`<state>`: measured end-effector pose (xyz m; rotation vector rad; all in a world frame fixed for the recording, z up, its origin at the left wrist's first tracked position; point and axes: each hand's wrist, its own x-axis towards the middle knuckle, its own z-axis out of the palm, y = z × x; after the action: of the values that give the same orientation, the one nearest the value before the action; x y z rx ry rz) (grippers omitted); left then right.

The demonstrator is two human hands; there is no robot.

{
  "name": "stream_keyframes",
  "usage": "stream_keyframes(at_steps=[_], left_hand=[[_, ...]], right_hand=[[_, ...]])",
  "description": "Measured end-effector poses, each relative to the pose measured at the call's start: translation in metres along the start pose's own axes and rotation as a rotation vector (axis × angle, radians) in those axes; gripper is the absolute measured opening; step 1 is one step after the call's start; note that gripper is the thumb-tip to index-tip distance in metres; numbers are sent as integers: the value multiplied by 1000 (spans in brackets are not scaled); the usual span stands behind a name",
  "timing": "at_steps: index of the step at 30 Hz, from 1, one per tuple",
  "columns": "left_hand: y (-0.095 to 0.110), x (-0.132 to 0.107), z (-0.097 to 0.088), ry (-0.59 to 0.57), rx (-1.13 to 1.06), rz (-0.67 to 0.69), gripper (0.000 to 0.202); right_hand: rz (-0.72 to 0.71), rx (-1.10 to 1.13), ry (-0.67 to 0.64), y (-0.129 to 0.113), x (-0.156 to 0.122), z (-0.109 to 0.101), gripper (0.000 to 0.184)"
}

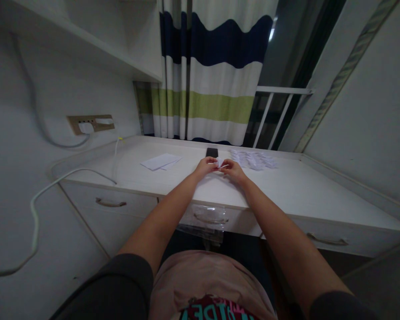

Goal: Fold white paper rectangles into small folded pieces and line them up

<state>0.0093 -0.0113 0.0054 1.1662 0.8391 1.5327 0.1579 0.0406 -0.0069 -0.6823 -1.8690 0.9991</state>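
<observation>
Both my hands meet over the middle of the white desk, around a small folded piece of white paper (pixel 220 162). My left hand (pixel 206 165) pinches the paper from its left side. From the right, my right hand (pixel 232 170) has its thumb and fingers closed on the same piece. The fingers partly cover the paper, so its full shape is hidden. Just beyond my hands lies a dark phone-like slab (pixel 212 152). Several small folded white paper pieces (pixel 253 160) lie in rows to the right. Flat white paper sheets (pixel 162 162) rest to the left.
The white desk (pixel 303 191) runs along the wall, with handled drawers (pixel 110 203) below its front edge. A pale cable (pixel 76 171) loops over the left end. Plugs sit in a wall socket (pixel 90 124). A striped curtain (pixel 220 89) hangs behind, and a shelf (pixel 120 58) juts out upper left.
</observation>
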Motion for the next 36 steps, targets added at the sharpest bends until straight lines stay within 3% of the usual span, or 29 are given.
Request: stream_keyframes(at_steps=[11,19,29,36], left_hand=[[4,-3,1,-61,58,-129,2],[2,-1,1,7,38,-169,21],[5,-6,5,-2,104,-210,15],[6,-7,6,18,94,-191,13]], right_hand=[[-132,-122,70,4,4,-3,35],[-254,-293,111,8,4,-1,27],[-373,-496,127,-3,-2,1,19],[-378,-562,90,-8,-4,3,16]])
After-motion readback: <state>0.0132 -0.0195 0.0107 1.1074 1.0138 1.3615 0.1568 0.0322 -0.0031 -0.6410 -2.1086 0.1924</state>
